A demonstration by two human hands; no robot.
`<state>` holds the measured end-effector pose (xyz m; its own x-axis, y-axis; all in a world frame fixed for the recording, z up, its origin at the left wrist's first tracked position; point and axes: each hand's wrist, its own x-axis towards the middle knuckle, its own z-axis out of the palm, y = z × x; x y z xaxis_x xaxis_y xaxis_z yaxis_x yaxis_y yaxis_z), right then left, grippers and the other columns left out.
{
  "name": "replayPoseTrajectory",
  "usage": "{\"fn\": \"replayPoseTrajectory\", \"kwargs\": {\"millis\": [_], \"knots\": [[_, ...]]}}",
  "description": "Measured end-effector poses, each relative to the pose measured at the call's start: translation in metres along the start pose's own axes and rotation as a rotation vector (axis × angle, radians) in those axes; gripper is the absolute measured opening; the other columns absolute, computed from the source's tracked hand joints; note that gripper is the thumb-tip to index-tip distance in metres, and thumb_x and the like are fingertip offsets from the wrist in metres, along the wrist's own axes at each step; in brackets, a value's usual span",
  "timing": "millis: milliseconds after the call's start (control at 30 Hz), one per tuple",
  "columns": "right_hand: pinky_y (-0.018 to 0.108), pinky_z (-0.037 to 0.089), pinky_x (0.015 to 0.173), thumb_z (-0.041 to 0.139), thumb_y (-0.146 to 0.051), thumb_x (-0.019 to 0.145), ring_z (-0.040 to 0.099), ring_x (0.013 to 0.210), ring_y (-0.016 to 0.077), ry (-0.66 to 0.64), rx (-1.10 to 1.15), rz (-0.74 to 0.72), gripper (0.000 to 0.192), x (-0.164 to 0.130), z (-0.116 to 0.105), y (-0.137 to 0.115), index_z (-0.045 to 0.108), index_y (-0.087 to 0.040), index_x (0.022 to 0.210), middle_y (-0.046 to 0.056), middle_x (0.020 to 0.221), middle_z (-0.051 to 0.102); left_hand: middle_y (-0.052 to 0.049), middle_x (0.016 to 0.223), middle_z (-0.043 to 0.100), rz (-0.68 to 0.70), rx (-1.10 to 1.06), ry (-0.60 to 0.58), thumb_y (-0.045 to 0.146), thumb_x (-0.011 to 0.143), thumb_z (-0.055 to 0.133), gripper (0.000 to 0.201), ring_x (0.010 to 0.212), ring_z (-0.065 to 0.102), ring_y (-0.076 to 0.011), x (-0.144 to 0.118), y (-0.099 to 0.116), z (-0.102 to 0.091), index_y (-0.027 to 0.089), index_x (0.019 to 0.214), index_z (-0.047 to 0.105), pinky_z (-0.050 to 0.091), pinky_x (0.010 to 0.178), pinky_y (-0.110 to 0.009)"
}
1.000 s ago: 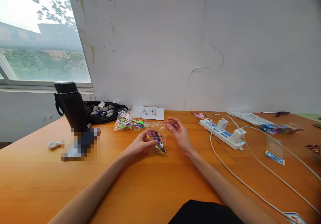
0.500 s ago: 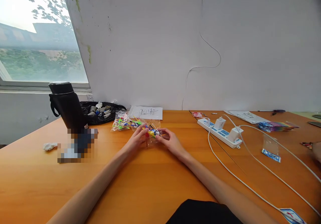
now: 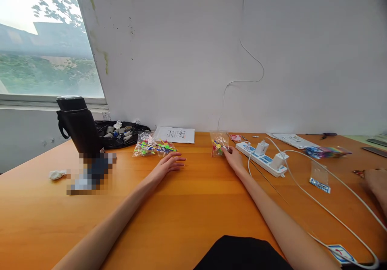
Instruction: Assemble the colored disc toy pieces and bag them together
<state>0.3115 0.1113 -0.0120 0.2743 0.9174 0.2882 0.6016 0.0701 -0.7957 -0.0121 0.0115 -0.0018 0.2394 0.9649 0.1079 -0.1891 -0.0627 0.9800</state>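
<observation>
My right hand [image 3: 234,160] has its fingers pinched on the small clear bag [image 3: 219,144] of coloured picks, light, floppy, slippery, best gripped at its edge; left hand [image 3: 167,164] lies flat, fingers apart, on the tabletop [image 3: 187,205].

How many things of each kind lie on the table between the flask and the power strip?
Clear bags of coloured sticks: 2 (one by the left hand, one at the right hand)
Black pouches: 1
Paper sheets: 1
Total: 4

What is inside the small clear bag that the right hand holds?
The small clear bag held by the right hand contains small colourful pieces; their exact kind is too small to tell.
</observation>
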Motion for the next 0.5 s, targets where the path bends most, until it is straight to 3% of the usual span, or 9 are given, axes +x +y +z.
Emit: {"fn": "replayPoseTrajectory", "kwargs": {"millis": [300,500], "knots": [[0.039,0.041,0.096,0.039,-0.045,0.096,0.058,0.116,0.0351,0.062,-0.324,-0.053,0.051,0.01,0.006,0.007,0.066,-0.007,0.116,0.024,0.118,0.067,-0.013,0.113,0.072,-0.003,0.072,-0.03,0.047,0.084,0.068,0.043,0.102,0.069,-0.023,0.002,-0.006,-0.003,0.016,0.114,0.063,0.047,0.102,-0.042],[0.045,0.032,0.109,0.04,-0.043,0.093,0.046,0.13,0.036,0.2,-0.2,-0.081,0.055,0.006,0.008,0.008,0.054,-0.005,0.13,0.026,0.133,0.057,-0.012,0.113,0.071,0.0,0.097,-0.035,0.046,0.086,0.065,0.04,0.102,0.068,-0.0219,0.002,-0.007,-0.003,0.016,0.113,0.063,0.047,0.103,-0.041]]}}
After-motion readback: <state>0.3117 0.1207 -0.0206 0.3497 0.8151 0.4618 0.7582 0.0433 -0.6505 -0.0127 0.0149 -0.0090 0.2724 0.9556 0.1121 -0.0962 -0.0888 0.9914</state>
